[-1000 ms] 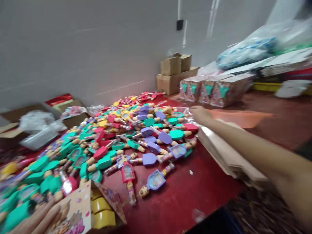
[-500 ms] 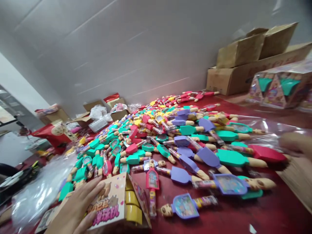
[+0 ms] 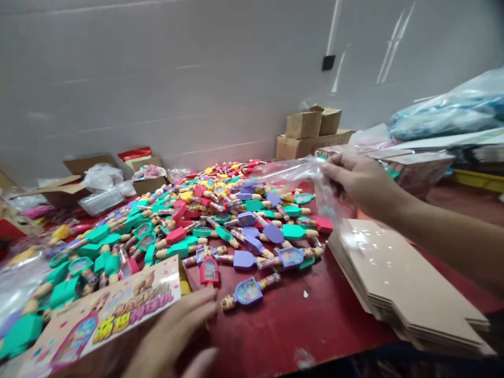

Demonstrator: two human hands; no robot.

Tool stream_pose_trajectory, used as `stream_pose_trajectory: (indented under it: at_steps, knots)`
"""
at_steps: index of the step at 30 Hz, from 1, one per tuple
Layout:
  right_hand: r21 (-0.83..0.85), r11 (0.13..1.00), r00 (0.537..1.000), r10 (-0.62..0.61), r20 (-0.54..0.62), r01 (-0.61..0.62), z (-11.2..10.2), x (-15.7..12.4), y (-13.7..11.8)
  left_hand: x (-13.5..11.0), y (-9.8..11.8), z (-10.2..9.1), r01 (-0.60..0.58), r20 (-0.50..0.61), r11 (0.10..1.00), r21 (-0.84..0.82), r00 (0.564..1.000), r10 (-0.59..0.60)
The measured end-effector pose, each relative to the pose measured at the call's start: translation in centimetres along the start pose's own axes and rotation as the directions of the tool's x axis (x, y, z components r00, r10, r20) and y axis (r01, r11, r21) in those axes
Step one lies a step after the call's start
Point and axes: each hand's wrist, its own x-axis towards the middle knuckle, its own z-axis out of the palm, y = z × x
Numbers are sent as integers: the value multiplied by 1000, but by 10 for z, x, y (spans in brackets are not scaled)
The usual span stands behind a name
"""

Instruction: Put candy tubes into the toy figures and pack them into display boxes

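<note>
My right hand (image 3: 348, 176) is closed on a clear plastic bag (image 3: 291, 169), pinched between thumb and fingers and stretched out over the right side of the toy pile. My left hand (image 3: 177, 328) is slightly blurred, fingers stretched and apart, beside the open end of a printed cardboard box (image 3: 129, 310); whether it touches the box I cannot tell. Something yellow shows inside that end. Just beyond the fingertips lie a purple paddle-shaped toy (image 3: 249, 291) with a bear-head handle and a red one (image 3: 209, 270).
A large heap of green, purple, red and yellow toys (image 3: 220, 210) covers the red table (image 3: 315, 325). Flat cardboard sheets (image 3: 401, 273) are stacked at the right. Brown cartons (image 3: 311, 131) stand against the wall. An open carton with plastic (image 3: 71, 184) is at the left.
The view has turned right, bringing the cardboard stack into sight. My right hand has come further into view with the plastic bag. My left hand has shifted from the box's top to its open end.
</note>
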Motion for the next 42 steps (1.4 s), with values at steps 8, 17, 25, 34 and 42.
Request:
stream_pose_trajectory:
  at_steps: [8,17,25,34,42]
  knots:
    - [221,679,489,-682,544,700,20,-165,-36,49,79,55,303,292,44,-952,941,-171]
    - [357,761,654,115,748,-542,110,-190,-13,-50,16,6,299,212,438,-848,948,-236]
    - [688,387,789,336,515,-614,158,-219,-23,-116,-2,11,208,100,173,-963,867,-487]
    - [447,120,458,99,883,-887,134,-237,9,-143,-36,8,-57,107,-169,-984,568,-816]
    - [551,203,583,156,798,-809,132,-260,10,-136,-48,9,267,-182,246,-932,242,-953]
